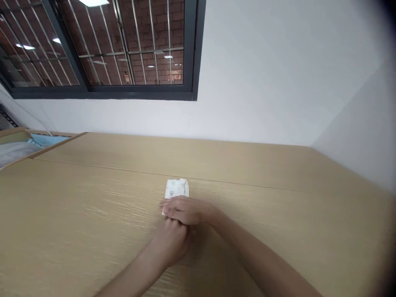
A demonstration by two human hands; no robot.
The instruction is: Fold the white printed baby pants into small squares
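Note:
A folded white cloth (175,187) with small printed figures lies flat on the light wood-coloured tabletop (93,227). My right hand (185,209) comes in from the right and rests across the cloth's near edge, its fingers stretched out to the left. Just below it is my left hand (173,237), knuckles up and fingers curled in. The right hand covers the front of the left one, so whatever those curled fingers hold, if anything, is hidden. Both hands touch each other near the cloth.
Behind the table rises a white wall (253,82), with a dark-framed barred window (191,53) at the upper left. At the far left stands a wooden-edged box (57,144) with pale blue and white fabric inside. A seam runs across the tabletop beyond the cloth.

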